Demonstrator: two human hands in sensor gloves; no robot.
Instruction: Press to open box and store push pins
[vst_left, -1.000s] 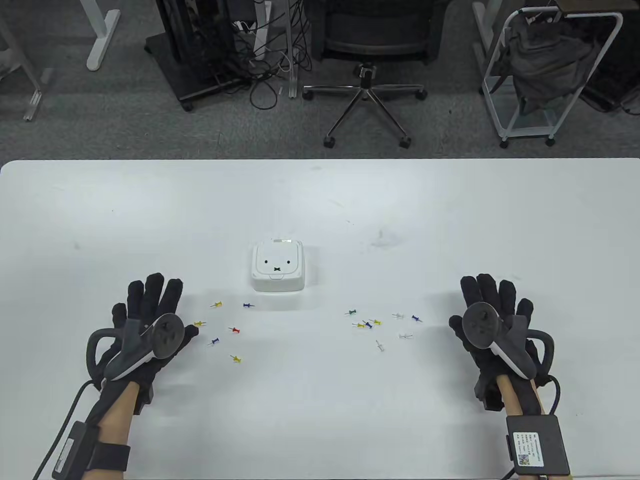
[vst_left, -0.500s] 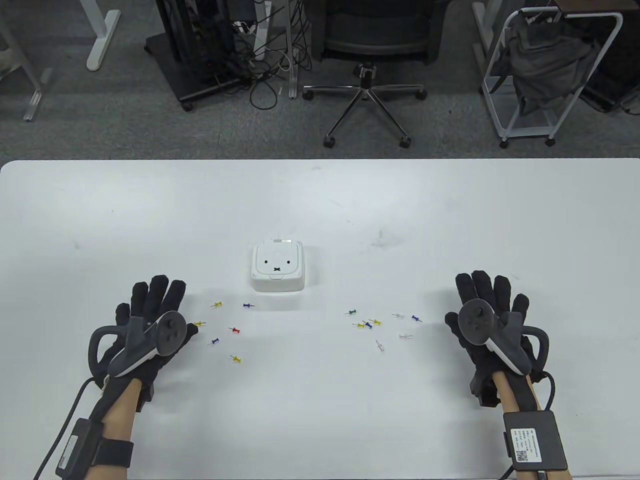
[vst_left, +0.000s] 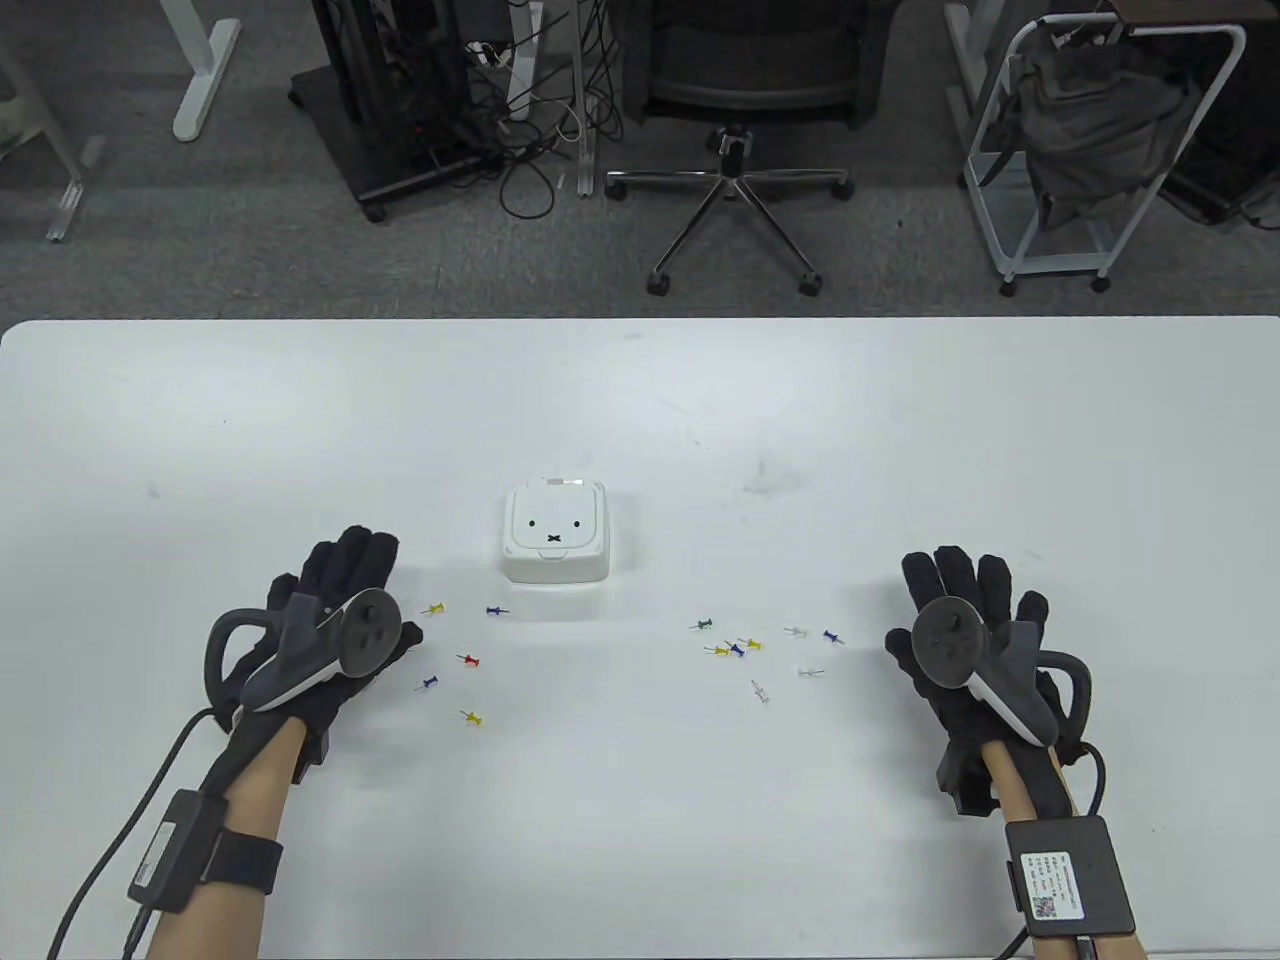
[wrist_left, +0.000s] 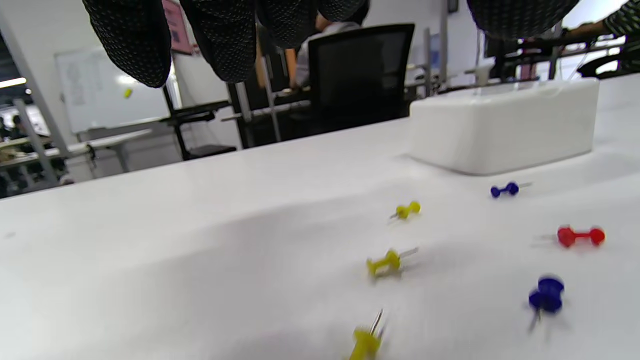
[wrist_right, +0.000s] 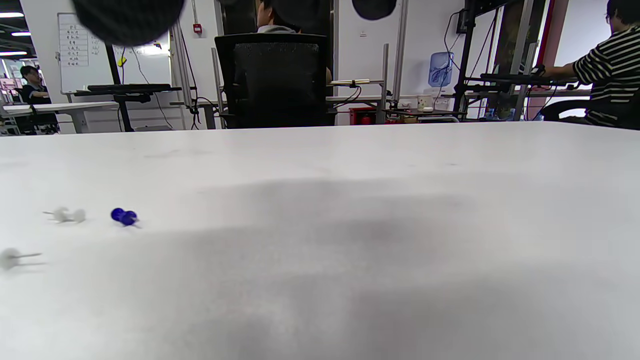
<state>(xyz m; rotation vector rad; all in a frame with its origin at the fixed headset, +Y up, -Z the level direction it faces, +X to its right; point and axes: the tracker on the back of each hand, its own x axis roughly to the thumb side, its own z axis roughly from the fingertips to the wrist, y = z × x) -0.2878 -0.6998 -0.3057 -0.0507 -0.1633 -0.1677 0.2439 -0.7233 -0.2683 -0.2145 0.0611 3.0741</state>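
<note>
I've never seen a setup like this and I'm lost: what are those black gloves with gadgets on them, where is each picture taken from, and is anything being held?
These are a person's two hands in black sensor gloves, the left hand and the right hand, each with a grey tracker strapped to its back; the fingers are free. One camera looks down at the white table; the other two sit on the wrists, so gloved fingertips hang in from the top. On the table lie a small white plastic box with a bunny face, lid closed, and scattered coloured push pins, such as a red one and a green one. Neither hand holds anything.
</note>
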